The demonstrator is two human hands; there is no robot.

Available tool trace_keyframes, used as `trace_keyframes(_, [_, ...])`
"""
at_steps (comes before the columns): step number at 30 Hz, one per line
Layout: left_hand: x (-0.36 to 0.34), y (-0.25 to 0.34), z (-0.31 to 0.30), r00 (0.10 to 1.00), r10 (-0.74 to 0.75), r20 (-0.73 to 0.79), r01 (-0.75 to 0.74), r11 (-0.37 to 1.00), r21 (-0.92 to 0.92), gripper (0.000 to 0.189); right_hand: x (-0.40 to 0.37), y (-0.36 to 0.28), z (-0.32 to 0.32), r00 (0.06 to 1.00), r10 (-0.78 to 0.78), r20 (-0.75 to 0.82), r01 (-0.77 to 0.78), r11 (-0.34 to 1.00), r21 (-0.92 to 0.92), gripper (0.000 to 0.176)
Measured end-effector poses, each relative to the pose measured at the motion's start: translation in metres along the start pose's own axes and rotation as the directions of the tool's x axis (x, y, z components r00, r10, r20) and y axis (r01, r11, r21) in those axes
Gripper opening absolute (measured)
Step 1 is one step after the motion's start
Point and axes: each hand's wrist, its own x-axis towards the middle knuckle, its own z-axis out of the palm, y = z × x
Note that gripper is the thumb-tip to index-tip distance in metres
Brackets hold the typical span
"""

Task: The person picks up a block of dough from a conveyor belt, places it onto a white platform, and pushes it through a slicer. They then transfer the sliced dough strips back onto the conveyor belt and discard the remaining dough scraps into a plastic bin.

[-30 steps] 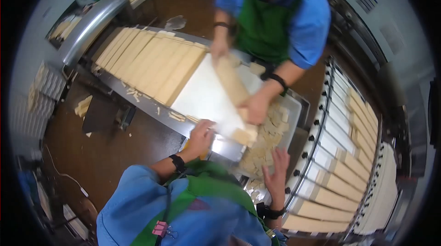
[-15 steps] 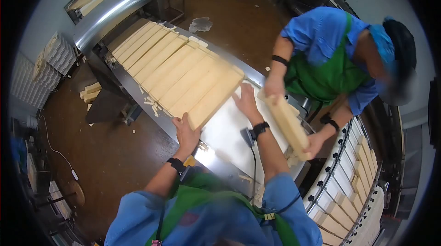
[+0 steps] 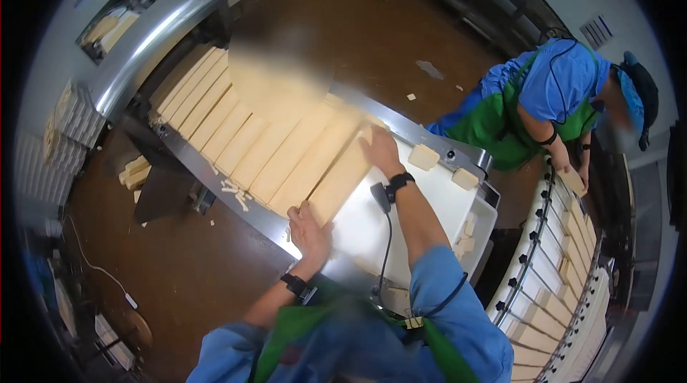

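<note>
Pale slab (image 3: pixel 340 181) lies at the row's (image 3: pixel 254 150) right end on the white belt (image 3: pixel 361 224), held at its near end by the left hand (image 3: pixel 311 234), far end by the right hand (image 3: pixel 383 152). Even pressure should protect its edges.

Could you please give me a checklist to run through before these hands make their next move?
1. Left hand at the near end of the long, pale, flat-topped end block: ok.
2. Right hand at that block's far end: ok.
3. End block flush against its neighbour: not ok, a dark gap shows between them.
4. Smooth white surface free of offcuts: not ok, two small pale pieces lie near its far edge.
5. Blue-and-green-clad co-worker away from the block: ok, bent over the black-knobbed white conveyor.
6. Firm grip: cannot tell.
</note>
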Motion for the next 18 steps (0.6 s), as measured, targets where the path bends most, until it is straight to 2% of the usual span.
trace_keyframes(2, [-0.006,0.002,0.003,0.999,0.041,-0.01,-0.041,0.999,0.023,0.083,-0.033,0.018,-0.019,0.995,0.035,-0.092,-0.037,0.999,-0.028,0.056])
trace_keyframes(4, [-0.011,0.007,0.005,0.981,0.149,0.122,-0.159,0.985,0.071,0.086,-0.075,0.031,-0.058,0.981,0.169,-0.094,-0.171,0.985,-0.018,0.054])
trace_keyframes(5, [-0.013,0.009,0.006,0.974,0.181,0.139,-0.191,0.979,0.067,0.086,-0.098,0.035,-0.077,0.974,0.194,-0.117,-0.198,0.98,-0.023,0.054])
trace_keyframes(7, [-0.017,0.016,0.008,0.902,0.277,0.332,-0.301,0.953,0.02,0.087,-0.152,0.049,-0.116,0.915,0.372,-0.156,-0.39,0.915,-0.104,0.055])
trace_keyframes(10, [-0.014,0.029,0.007,0.768,0.5,0.401,-0.501,0.858,-0.112,0.083,-0.229,0.071,-0.138,0.819,0.501,-0.277,-0.551,0.823,-0.14,0.057])
trace_keyframes(12, [-0.014,0.029,0.014,0.757,0.463,0.461,-0.504,0.863,-0.038,0.081,-0.264,0.084,-0.12,0.828,0.476,-0.296,-0.559,0.73,-0.392,0.058])
trace_keyframes(13, [-0.014,0.03,0.023,0.708,0.506,0.494,-0.549,0.833,-0.066,0.081,-0.27,0.072,-0.126,0.791,0.528,-0.309,-0.604,0.753,-0.262,0.058])
trace_keyframes(14, [-0.016,0.031,0.032,0.721,0.468,0.511,-0.539,0.842,-0.01,0.082,-0.271,0.058,-0.134,0.762,0.567,-0.312,-0.625,0.771,-0.125,0.057])
trace_keyframes(15, [-0.021,0.034,0.04,0.745,0.424,0.515,-0.521,0.852,0.052,0.084,-0.273,0.058,-0.131,0.768,0.55,-0.327,-0.619,0.769,-0.161,0.06])
trace_keyframes(16, [-0.025,0.039,0.044,0.724,0.448,0.524,-0.546,0.837,0.04,0.084,-0.275,0.061,-0.131,0.782,0.524,-0.338,-0.603,0.773,-0.197,0.062])
trace_keyframes(18, [-0.034,0.045,0.046,0.794,0.359,0.49,-0.468,0.876,0.116,0.086,-0.282,0.048,-0.148,0.752,0.578,-0.317,-0.641,0.754,-0.144,0.064])
